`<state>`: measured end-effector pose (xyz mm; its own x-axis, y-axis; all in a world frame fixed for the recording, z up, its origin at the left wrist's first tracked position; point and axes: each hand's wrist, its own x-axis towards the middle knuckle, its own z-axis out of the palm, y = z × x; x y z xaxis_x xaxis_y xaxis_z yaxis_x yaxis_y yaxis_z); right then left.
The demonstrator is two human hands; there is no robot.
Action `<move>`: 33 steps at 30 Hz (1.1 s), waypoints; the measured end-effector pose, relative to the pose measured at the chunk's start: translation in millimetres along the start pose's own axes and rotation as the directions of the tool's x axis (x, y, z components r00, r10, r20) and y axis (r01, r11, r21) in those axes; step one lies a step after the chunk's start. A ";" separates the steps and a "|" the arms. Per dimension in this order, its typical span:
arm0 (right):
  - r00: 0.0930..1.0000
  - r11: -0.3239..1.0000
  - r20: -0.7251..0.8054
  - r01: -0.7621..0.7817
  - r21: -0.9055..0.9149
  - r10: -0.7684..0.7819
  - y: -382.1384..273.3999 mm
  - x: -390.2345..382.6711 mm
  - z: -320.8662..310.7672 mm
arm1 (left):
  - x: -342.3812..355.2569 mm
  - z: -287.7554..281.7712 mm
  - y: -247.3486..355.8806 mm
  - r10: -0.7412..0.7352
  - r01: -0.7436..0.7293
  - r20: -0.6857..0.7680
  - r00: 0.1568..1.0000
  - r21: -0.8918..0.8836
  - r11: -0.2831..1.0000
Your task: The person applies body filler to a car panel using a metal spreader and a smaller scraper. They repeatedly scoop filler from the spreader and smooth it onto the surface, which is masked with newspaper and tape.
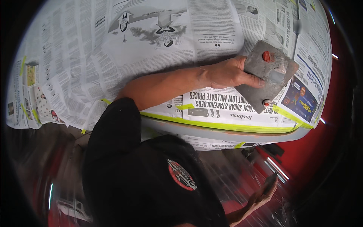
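My left hand point(230, 72) is closed around the edge of a flat grey plate point(270, 87), with the thumb on top. Two red dabs of paste point(268, 56) sit on the plate, and a lighter grey smear lies between them. Both arm and plate are above a large rounded body part covered in newspaper point(151, 49). Below it runs a bare grey edge strip point(227, 133), bordered by yellow-green tape point(211, 125). At the lower right, my right hand point(257, 199) grips a thin, dark flat tool point(270, 181), perhaps a spreader, held away from the panel.
More newspaper hangs under the grey strip point(208, 143). Glossy red bodywork point(302, 151) with light reflections curves along the right side. Clear plastic sheeting point(223, 170) spreads below the strip. Loose tape ends point(84, 131) and paper edges hang at the left.
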<state>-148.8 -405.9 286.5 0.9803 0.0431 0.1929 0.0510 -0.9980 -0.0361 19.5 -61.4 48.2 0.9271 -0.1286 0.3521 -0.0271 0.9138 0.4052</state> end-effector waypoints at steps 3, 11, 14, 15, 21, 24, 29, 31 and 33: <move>0.999 0.988 0.027 0.025 -0.154 -0.021 -19.2 12.4 4.5 | -6.1 -0.2 5.6 0.011 -0.012 -0.018 1.000 -0.066 0.998; 0.996 0.946 0.068 0.075 -0.316 -0.056 -44.4 25.8 22.8 | -5.1 -9.9 1.2 -0.054 0.059 0.066 0.996 -0.090 0.994; 0.999 0.960 0.048 0.038 -0.277 -0.026 -50.6 27.3 26.3 | -4.2 -9.8 -0.1 -0.049 0.054 0.068 0.996 -0.073 0.996; 0.998 0.962 0.050 0.047 -0.270 -0.035 -51.1 28.0 26.3 | -5.1 -10.6 0.3 -0.056 0.058 0.067 0.996 -0.034 0.998; 0.997 0.979 0.042 0.074 -0.192 -0.067 -46.4 28.9 25.9 | -10.4 -10.2 5.3 -0.094 0.088 0.064 0.994 0.093 0.992; 0.997 0.983 0.016 0.072 -0.171 -0.071 -48.0 26.2 29.1 | -11.8 -10.5 8.0 -0.087 0.076 0.060 0.994 0.165 0.983; 0.987 0.980 -0.070 0.132 -0.146 -0.143 -40.1 23.3 25.8 | -8.0 0.8 13.0 -0.103 0.105 -0.021 0.994 0.231 0.967; 0.957 0.961 -0.104 0.264 -0.080 -0.271 -45.0 33.3 34.7 | -10.3 14.3 16.8 -0.136 0.149 -0.070 0.988 0.246 0.958; 0.905 0.914 -0.129 0.401 -0.061 -0.405 -50.0 36.6 35.5 | -10.7 32.8 9.3 -0.184 0.202 -0.086 0.979 0.340 0.918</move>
<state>-108.6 -352.7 260.6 0.8419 0.4375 0.3159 0.4277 -0.8979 0.1039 -3.0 -64.2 75.9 0.9451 -0.2603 0.1975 0.0353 0.6823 0.7302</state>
